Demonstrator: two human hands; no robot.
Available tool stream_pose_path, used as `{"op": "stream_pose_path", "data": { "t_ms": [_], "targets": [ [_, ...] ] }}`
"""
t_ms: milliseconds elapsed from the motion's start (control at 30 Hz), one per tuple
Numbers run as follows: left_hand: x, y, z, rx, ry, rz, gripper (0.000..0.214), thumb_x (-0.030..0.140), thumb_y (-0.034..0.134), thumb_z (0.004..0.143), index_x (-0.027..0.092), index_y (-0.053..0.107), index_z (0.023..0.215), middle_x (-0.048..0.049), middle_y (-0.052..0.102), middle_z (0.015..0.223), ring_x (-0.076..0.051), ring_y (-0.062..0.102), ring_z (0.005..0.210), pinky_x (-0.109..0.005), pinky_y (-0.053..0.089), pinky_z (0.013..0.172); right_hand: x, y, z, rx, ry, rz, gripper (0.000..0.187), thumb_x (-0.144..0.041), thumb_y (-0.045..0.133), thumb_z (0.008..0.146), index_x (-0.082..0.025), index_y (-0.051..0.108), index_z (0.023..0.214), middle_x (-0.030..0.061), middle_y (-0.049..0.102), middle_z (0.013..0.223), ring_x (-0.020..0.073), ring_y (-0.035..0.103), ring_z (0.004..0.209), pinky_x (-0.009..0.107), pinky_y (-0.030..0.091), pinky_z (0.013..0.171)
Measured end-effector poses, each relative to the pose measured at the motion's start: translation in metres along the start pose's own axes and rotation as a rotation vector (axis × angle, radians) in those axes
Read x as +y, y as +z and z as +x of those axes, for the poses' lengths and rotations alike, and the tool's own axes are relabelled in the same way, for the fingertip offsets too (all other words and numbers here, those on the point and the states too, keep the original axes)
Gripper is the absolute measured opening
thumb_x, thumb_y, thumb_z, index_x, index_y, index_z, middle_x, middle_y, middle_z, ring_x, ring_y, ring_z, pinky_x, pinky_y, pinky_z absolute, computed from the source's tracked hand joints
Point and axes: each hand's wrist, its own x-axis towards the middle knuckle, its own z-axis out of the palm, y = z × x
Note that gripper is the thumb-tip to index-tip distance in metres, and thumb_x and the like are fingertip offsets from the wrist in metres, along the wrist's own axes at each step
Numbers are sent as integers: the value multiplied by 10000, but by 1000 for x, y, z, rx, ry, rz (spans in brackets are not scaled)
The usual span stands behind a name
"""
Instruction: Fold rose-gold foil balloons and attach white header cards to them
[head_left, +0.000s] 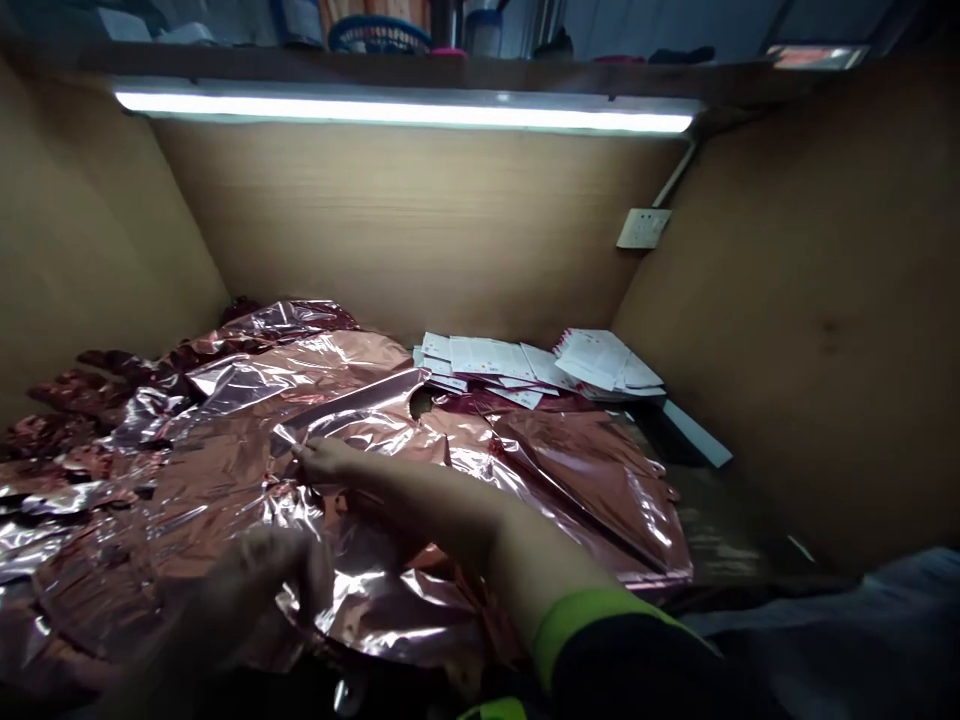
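Crumpled, shiny pink-copper foil sheets (217, 450) cover most of the work surface. My right hand (330, 462) reaches across to the left over them, its thumb and fingers pinched on a fold of the foil. Nearer to me, my left hand (270, 555) is low over the same foil, dark and smeared by motion. Its fingers look bent, but I cannot make out whether they grip the foil. A flatter stack of foil (600, 480) lies to the right, partly behind my right forearm.
Several white printed cards or packets (495, 360) lie in piles by the back panel. A wall socket (643, 228) sits in the right corner. A lit tube lamp (405, 112) hangs below a shelf holding a blue basket (379, 35). Wooden panels enclose three sides.
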Motion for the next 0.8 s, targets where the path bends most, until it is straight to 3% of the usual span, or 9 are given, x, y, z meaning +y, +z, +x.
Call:
{"op": "stream_pose_path", "data": {
  "t_ms": [100, 167, 267, 333, 467, 533, 633, 733, 800],
  "targets": [
    [-25, 0, 14, 236, -231, 105, 665, 580, 282, 936, 86, 507, 1320, -204, 521, 1350, -420, 413, 1302, -616, 355, 1042, 2, -36, -9, -28, -25, 122, 378, -374, 373, 1013, -165, 686, 969, 16, 709, 788, 146, 663, 745, 221, 512, 658],
    [-35, 12, 19, 347, -331, 171, 797, 626, 251, 901, 20, 403, 1396, -250, 372, 1479, -404, 277, 1404, -567, 281, 1117, 14, -74, -25, 68, -30, 130, 324, -337, 383, 1017, -167, 649, 1087, 33, 715, 856, 118, 658, 745, 199, 504, 653],
    [-42, 29, 20, 240, -378, 224, 832, 605, 230, 898, 17, 256, 1487, -210, 199, 1580, -338, 147, 1468, -504, 192, 1169, 52, -127, -61, 270, 21, 33, 275, -319, 466, 988, -133, 656, 1060, 71, 701, 945, 113, 632, 799, 189, 481, 691],
    [-44, 33, 20, 124, -405, 262, 786, 561, 178, 919, 46, 222, 1512, -168, 150, 1600, -323, 71, 1482, -527, 129, 1176, 81, -147, -87, 296, 70, -4, 294, -336, 488, 976, -110, 673, 1010, 78, 694, 924, 119, 617, 781, 203, 476, 697],
    [-47, 30, 23, 42, -443, 330, 760, 527, 159, 933, 44, 181, 1519, -152, 87, 1606, -315, 37, 1483, -529, 112, 1175, 116, -152, -115, 244, 101, -61, 280, -383, 573, 924, -156, 696, 1031, 33, 694, 917, 113, 617, 749, 222, 484, 728],
    [-45, 27, 25, 29, -445, 354, 768, 519, 165, 932, 16, 167, 1513, -166, 81, 1603, -314, 46, 1483, -519, 115, 1176, 117, -149, -114, 241, 104, -105, 257, -371, 662, 863, -175, 703, 1024, 24, 695, 959, 128, 629, 811, 238, 482, 792],
    [-35, 23, 27, -10, -482, 361, 776, 512, 158, 934, -5, 120, 1511, -179, 55, 1603, -318, 37, 1483, -523, 110, 1175, 106, -144, -112, 334, 151, -188, 419, -361, 720, 811, -153, 644, 1167, 89, 682, 1077, 224, 619, 994, 348, 454, 925],
    [-26, 18, 28, -44, -531, 357, 788, 520, 160, 935, -15, 95, 1510, -193, 31, 1601, -335, 27, 1480, -528, 109, 1172, 101, -128, -132, 439, 91, -276, 616, -384, 642, 874, -187, 433, 1418, 132, 553, 1350, 277, 448, 1285, 432, 324, 1081],
    [-22, 17, 30, -47, -532, 364, 802, 531, 171, 933, -23, 101, 1508, -206, 32, 1599, -344, 31, 1478, -529, 118, 1170, 107, -110, -163, 348, -80, -408, 636, -424, 619, 881, -238, 398, 1448, 90, 440, 1478, 266, 299, 1405, 433, 230, 1146]
  ]
}}
